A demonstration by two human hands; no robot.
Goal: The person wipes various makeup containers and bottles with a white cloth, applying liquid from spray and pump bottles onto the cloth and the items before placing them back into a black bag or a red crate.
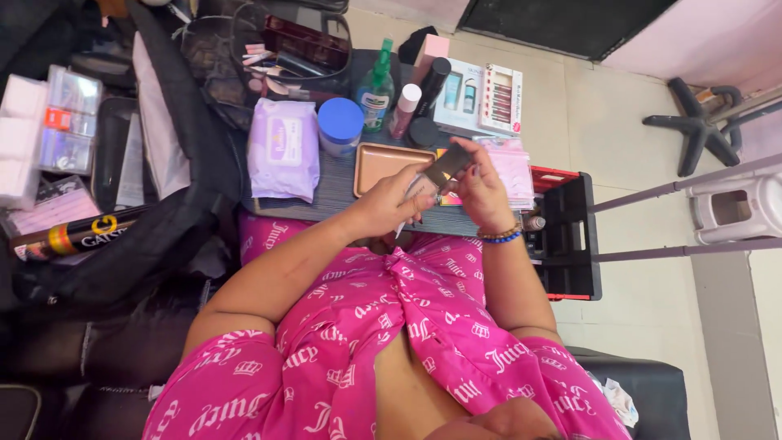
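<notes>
Between both hands, above the lap, sits a slim makeup tube (434, 178), pale body with a dark cap. Left hand (389, 208) grips the pale body; right hand (481, 189) pinches the dark cap end, beaded bracelets (501, 235) on that wrist. Cap looks on yet, so opening seems barely begun, though the join is hard to read. Just behind, a tan tray (371, 167) on the small table (326, 195). Further back: lilac wipes pack (283, 148), blue-lidded jar (340, 124), green bottle (375, 90), white boxed set (481, 98). Far left, clear boxes (69, 118).
</notes>
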